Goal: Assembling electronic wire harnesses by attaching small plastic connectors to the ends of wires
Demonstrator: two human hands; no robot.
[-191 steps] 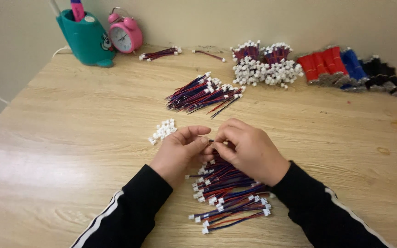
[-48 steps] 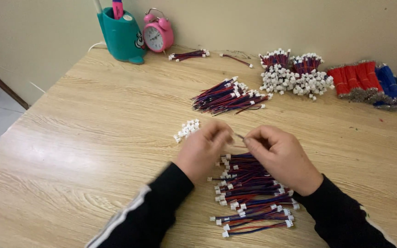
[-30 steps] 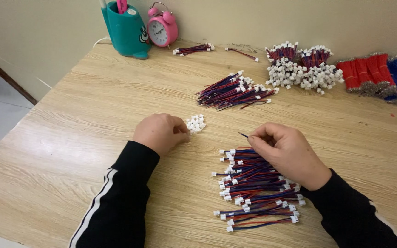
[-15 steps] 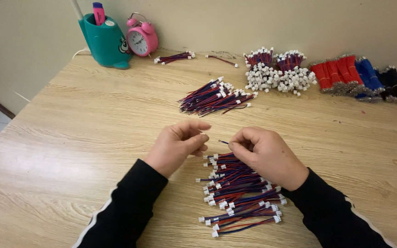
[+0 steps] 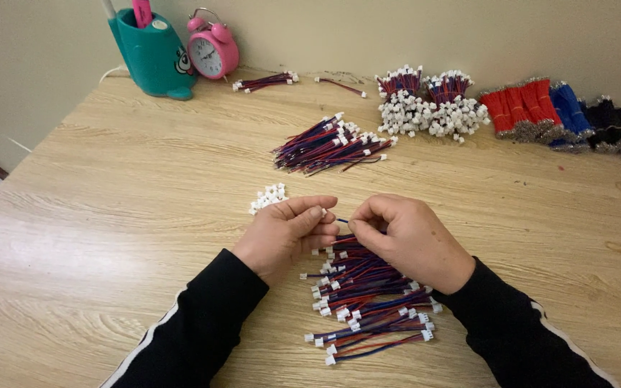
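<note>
Red-blue wire (image 5: pixel 342 220) pinched between left hand (image 5: pixel 282 233) and right hand (image 5: pixel 407 241) grips.

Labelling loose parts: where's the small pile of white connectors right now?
In the head view, the small pile of white connectors lies on the wooden table, left of centre, just beyond the left hand and nearer than the loose wire bundle.

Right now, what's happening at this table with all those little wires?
A person in black sleeves sits at a wooden table, both hands close together above a pile of red and blue wire leads with white plugs. The left hand pinches something small, too small to make out, and the right hand pinches a thin wire pointing toward it. A small heap of loose white connectors lies beside the left hand. Farther back lie another wire bundle, a teal pen holder and a pink alarm clock.
</note>
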